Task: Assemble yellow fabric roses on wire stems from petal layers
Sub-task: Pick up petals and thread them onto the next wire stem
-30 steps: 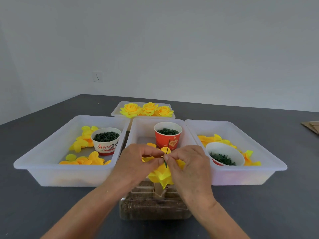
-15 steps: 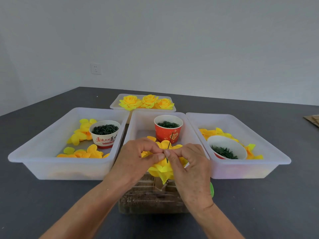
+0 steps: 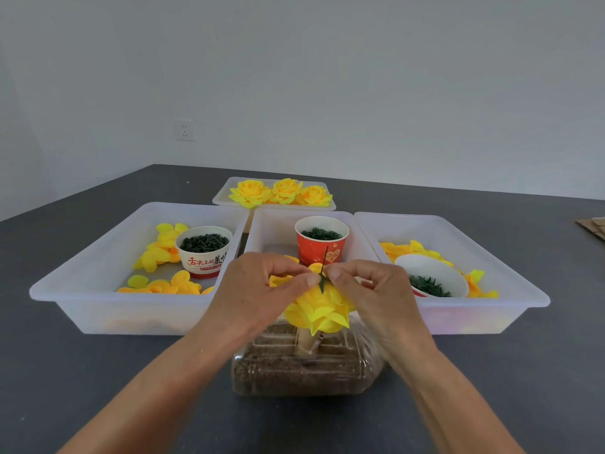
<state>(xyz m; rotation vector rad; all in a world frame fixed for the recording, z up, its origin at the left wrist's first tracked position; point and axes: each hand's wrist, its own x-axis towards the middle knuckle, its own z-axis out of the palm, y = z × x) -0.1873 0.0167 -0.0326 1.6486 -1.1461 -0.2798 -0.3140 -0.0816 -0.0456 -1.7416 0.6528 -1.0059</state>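
At frame centre I see my left hand [image 3: 258, 290] and right hand [image 3: 370, 290], fingertips curled, pinching the yellow rose [image 3: 319, 309] around its thin green wire stem [image 3: 324, 268]. The petals look light and floppy, the wire springy; I'd grip close to the stem.

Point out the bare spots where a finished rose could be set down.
Bare dark tabletop lies left of the clear stand box and again to its right, in front of the bins. The left bin has bare floor at its left. It is crowded around the left hand, right hand and half-built rose.
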